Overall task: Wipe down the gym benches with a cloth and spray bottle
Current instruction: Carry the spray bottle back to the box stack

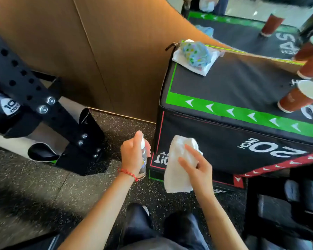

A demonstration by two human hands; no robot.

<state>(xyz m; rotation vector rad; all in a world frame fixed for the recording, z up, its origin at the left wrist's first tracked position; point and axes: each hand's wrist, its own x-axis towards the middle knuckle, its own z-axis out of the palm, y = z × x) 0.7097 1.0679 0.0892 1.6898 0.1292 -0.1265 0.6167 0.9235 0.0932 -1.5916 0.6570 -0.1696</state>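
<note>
My left hand (132, 156) grips a small clear spray bottle (143, 160) with a white nozzle, index finger on top, held upright just left of the black padded box. My right hand (197, 168) holds a white cloth (177, 170) against the box's near side face, fingers spread over it with the thumb behind. The black plyo box (224, 145) has a green arrow stripe on top and "20 INCH" printed on its side. A black bench frame with bolts (49, 112) stands at the left.
On the box top lie a folded white cloth with a dotted blue cloth (195, 55) and several brown paper cups (296, 98) at the right. A cardboard sheet (98, 51) stands behind. Dark speckled rubber floor (43, 186) below; black rack (287, 204) at right.
</note>
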